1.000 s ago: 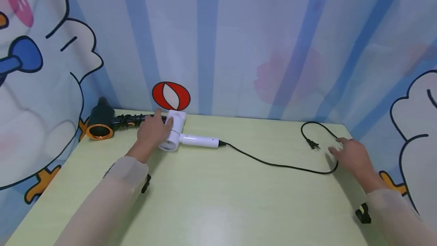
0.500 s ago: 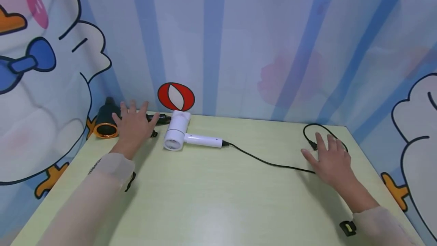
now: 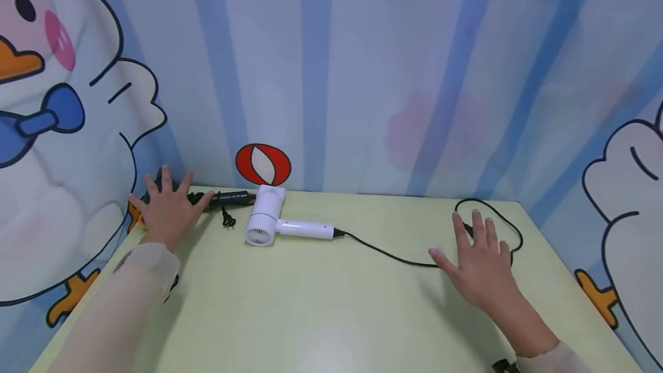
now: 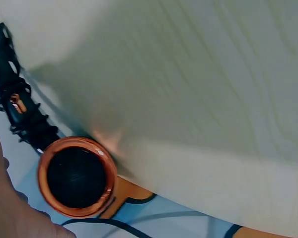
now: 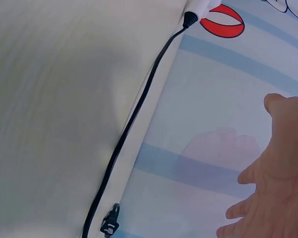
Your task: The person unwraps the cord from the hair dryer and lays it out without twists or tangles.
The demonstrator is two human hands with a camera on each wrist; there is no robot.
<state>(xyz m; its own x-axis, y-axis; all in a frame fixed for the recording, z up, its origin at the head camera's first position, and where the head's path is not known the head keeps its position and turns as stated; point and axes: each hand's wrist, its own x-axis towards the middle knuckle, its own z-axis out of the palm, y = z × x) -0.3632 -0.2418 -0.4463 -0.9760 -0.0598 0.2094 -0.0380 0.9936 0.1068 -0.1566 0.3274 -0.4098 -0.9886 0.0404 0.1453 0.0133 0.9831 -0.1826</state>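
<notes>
My left hand [image 3: 168,212] is spread with straight fingers over the dark hair dryer [image 4: 77,177] at the table's back left; whether it touches I cannot tell. That dryer's orange-rimmed end shows in the left wrist view, its cord wound round the handle [image 3: 233,198]. A small black plug [image 3: 228,219] hangs out beside it. To its right lies the white hair dryer [image 3: 264,217], handle pointing right. Its black cord [image 3: 385,255] runs across to the right and loops back. Over that loop, my right hand [image 3: 481,272] is held with fingers spread, partly hiding the cord's plug [image 5: 110,223].
Both dryers lie on a pale table [image 3: 321,309] near its back edge. A blue striped curtain [image 3: 357,73] with printed ducks stands right behind the table and along its sides.
My left hand has left the white hair dryer and moved left over the dark one. The right hand has let go of the cord, spread its fingers and drawn back leftward.
</notes>
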